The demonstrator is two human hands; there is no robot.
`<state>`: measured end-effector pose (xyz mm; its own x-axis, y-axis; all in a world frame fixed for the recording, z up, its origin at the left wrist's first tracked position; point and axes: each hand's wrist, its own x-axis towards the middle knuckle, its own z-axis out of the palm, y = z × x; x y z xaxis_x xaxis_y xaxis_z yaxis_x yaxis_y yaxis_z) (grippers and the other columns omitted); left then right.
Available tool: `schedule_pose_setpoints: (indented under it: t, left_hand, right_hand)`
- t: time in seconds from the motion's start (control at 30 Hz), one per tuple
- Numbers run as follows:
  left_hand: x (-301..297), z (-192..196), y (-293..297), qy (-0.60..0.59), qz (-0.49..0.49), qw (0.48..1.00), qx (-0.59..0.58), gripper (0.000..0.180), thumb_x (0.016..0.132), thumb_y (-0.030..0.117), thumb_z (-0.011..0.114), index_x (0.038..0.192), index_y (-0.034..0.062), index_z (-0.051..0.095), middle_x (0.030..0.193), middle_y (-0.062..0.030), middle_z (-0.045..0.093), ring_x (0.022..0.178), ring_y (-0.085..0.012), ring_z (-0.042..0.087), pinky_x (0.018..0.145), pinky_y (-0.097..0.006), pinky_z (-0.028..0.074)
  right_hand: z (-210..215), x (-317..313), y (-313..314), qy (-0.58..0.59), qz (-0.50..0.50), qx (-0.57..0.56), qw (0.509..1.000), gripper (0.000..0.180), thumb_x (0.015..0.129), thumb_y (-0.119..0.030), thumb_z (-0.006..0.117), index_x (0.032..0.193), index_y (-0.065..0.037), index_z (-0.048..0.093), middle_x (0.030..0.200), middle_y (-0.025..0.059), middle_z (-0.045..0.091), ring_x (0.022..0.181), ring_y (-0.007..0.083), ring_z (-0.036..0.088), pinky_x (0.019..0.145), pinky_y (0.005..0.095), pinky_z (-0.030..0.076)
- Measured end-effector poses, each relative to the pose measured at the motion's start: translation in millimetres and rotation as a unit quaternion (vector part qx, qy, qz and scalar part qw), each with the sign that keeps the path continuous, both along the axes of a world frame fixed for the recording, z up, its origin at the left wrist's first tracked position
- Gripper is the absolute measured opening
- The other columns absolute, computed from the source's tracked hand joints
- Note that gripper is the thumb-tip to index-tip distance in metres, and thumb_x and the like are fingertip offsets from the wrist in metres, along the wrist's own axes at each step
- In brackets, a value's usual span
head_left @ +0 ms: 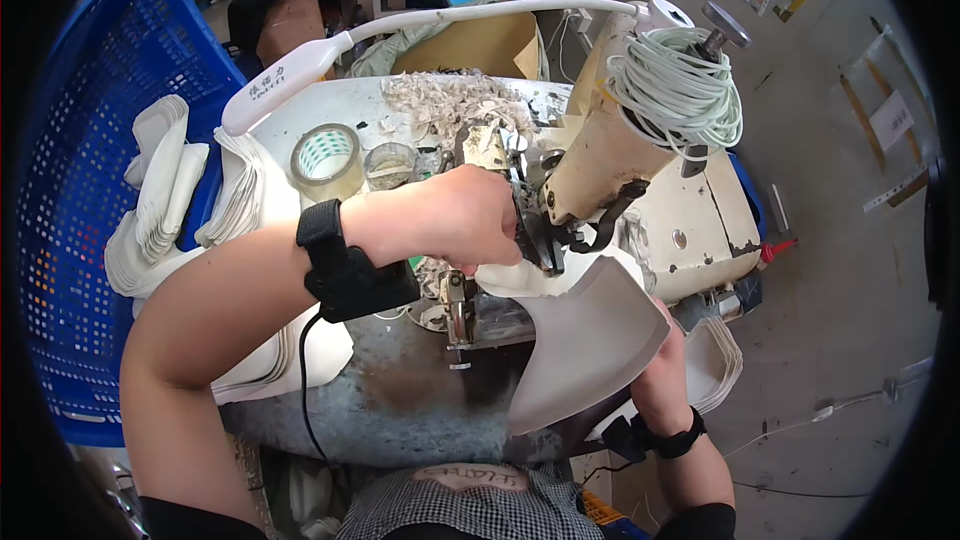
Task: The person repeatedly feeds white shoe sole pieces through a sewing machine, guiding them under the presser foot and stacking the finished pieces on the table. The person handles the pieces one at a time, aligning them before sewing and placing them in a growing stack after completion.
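Fingers of my left hand [470, 220] are pinching the white panel [585, 340] against the sewing machine [600, 155]; my right hand, hidden underneath, I cannot tell.

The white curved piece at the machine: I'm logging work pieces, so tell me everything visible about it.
The white curved piece is a plain, smooth sheet, stiff-looking like board or leather, bent into a trough shape. Its upper edge sits under the sewing machine head, where the left hand presses it. The right hand supports it from beneath, mostly hidden. Its lower part hangs off the worn table edge.
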<state>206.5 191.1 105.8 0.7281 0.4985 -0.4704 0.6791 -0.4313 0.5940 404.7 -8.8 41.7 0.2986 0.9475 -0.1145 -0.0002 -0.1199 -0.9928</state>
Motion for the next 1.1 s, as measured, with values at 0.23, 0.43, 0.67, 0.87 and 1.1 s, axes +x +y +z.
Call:
schedule_pose_setpoints:
  t: [0.23, 0.43, 0.67, 0.87, 1.1]
  left_hand:
    - [12.4, -13.2, -8.3, -0.014, -0.024, 1.000, 0.007, 0.025, 0.082, 0.022, 0.063, 0.078, -0.0021, 0.069, 0.059, -0.0070, 0.064, 0.055, -0.0118, 0.064, 0.056, -0.027, 0.051]
    - [17.5, -7.6, -20.8, -0.030, -0.038, 0.999, 0.024, 0.035, 0.088, 0.025, 0.059, 0.070, -0.0033, 0.067, 0.059, -0.0065, 0.065, 0.049, -0.0120, 0.061, 0.050, -0.025, 0.050]
    - [5.7, -29.6, -92.3, -0.159, 0.061, 0.838, -0.518, 0.085, 0.085, 0.077, 0.035, 0.116, 0.0004, 0.056, 0.096, -0.0073, 0.063, 0.080, -0.0114, 0.059, 0.068, -0.024, 0.050]
    - [-5.4, -30.3, -111.0, -0.239, 0.249, 0.804, -0.484, 0.043, 0.093, 0.039, 0.058, 0.114, 0.0014, 0.059, 0.099, -0.0068, 0.065, 0.086, -0.0138, 0.061, 0.071, -0.028, 0.052]
    - [-6.1, -31.7, -89.3, -0.182, 0.276, 0.865, -0.377, 0.040, 0.091, 0.031, 0.063, 0.096, -0.0086, 0.066, 0.089, -0.0112, 0.068, 0.080, -0.0135, 0.066, 0.070, -0.024, 0.055]
  right_hand:
    - [15.3, 23.9, 17.6, -0.059, 0.016, 0.009, 0.998, 0.039, 0.086, -0.005, 0.065, 0.122, 0.002, 0.052, 0.110, 0.0063, 0.063, 0.100, 0.0095, 0.058, 0.087, 0.0236, 0.046]
    - [41.6, 59.6, 32.8, -0.019, 0.044, 0.029, 0.998, 0.047, 0.080, -0.002, 0.072, 0.122, 0.003, 0.053, 0.108, 0.0068, 0.065, 0.096, 0.0114, 0.061, 0.085, 0.0250, 0.049]
    - [76.2, 29.0, -42.5, -0.172, -0.008, 0.127, 0.977, 0.045, 0.073, -0.002, 0.075, 0.114, 0.007, 0.059, 0.101, 0.0129, 0.068, 0.091, 0.0180, 0.065, 0.080, 0.0305, 0.052]
    - [23.4, -31.8, -80.5, -0.105, -0.031, 0.078, 0.991, 0.017, 0.081, 0.000, 0.071, 0.096, 0.006, 0.068, 0.089, 0.0104, 0.071, 0.078, 0.0133, 0.066, 0.069, 0.0250, 0.051]
    - [-20.5, -49.7, -81.7, -0.068, -0.074, 0.076, 0.992, 0.014, 0.085, -0.002, 0.068, 0.098, 0.004, 0.067, 0.091, 0.0080, 0.070, 0.081, 0.0114, 0.064, 0.073, 0.0244, 0.050]
